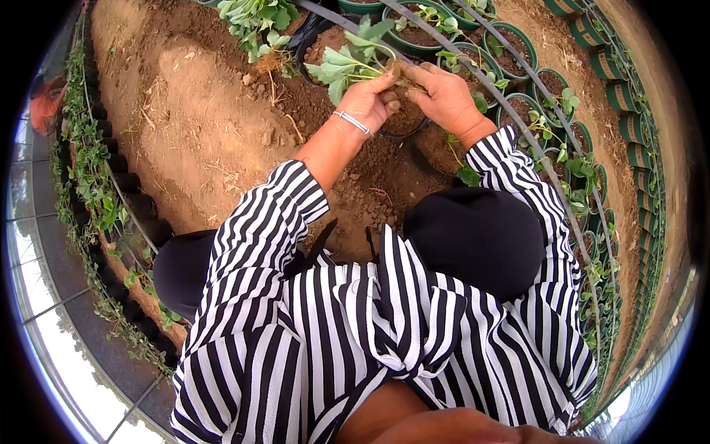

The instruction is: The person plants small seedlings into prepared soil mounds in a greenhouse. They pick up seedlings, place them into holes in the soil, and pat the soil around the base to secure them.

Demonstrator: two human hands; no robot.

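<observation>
My left hand, with a silvery bangle at the wrist, grips a young leafy plant, probably strawberry, by the base of its stems. Its lobed green leaves spread out to the left of the fingers. My right hand pinches the plant's root end, fingertips close to the left ones and coated with soil. The roots are partly hidden between the fingers. Right below both hands sits a dark pot of brown soil. Another soil-filled black pot stands just beyond the leaves.
Loose leafy plants with bare roots lie at the upper left. Grey pipes arch over green pots on the right. A row of dark pots runs along the left. Bare soil lies between.
</observation>
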